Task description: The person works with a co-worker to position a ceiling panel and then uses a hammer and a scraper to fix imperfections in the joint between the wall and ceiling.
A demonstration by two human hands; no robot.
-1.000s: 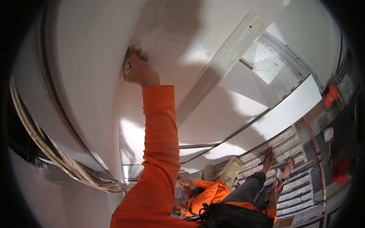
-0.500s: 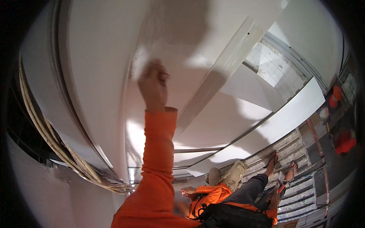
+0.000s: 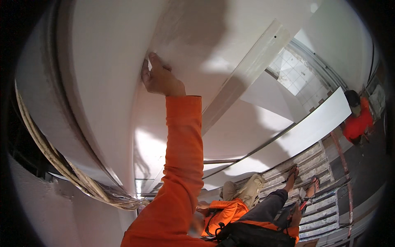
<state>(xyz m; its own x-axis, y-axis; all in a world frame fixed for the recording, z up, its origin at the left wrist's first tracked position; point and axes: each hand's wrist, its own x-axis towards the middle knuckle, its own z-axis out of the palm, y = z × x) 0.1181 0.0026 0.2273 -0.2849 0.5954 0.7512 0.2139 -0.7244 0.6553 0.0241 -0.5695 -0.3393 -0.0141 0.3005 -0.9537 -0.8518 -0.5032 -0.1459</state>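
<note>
Cables: a bundle of beige cables (image 3: 61, 162) curved down the far left, outside the boards.
Left-hand board: a tall pale board (image 3: 101, 94) rose beside the cables, bending in the view.
Left hand: the person's bare left hand (image 3: 164, 81) was raised to the corner where that board met a broad pale panel (image 3: 193, 45), its fingers (image 3: 155, 61) at the joint and only narrowly parted; from where I stood I could not tell whether they pinched anything.
Left sleeve: an orange sleeve (image 3: 184, 136) covered the arm from wrist to shoulder.
Co-worker: a person in an orange top (image 3: 226, 212) and beige trousers was below, partly behind the raised arm.
Strip: a long pale strip (image 3: 247, 74) with one dark hole near its upper end slanted across the panel.
Bag: a black bag (image 3: 255, 234) sat against the wearer's body.
White sheet: a narrow white sheet (image 3: 304, 127) ran obliquely below the strip.
Right hand: the right hand (image 3: 296, 215) was low beside the dark-trousered leg, fingers closed around a red-handled tool (image 3: 303, 204).
Slats: whitish slats (image 3: 319, 214) lay beneath the sandaled feet (image 3: 315, 186).
Pole: a reddish pole (image 3: 342, 160) stood just beyond them.
Far right: another person in red (image 3: 357, 126) was near the sheet's end.
</note>
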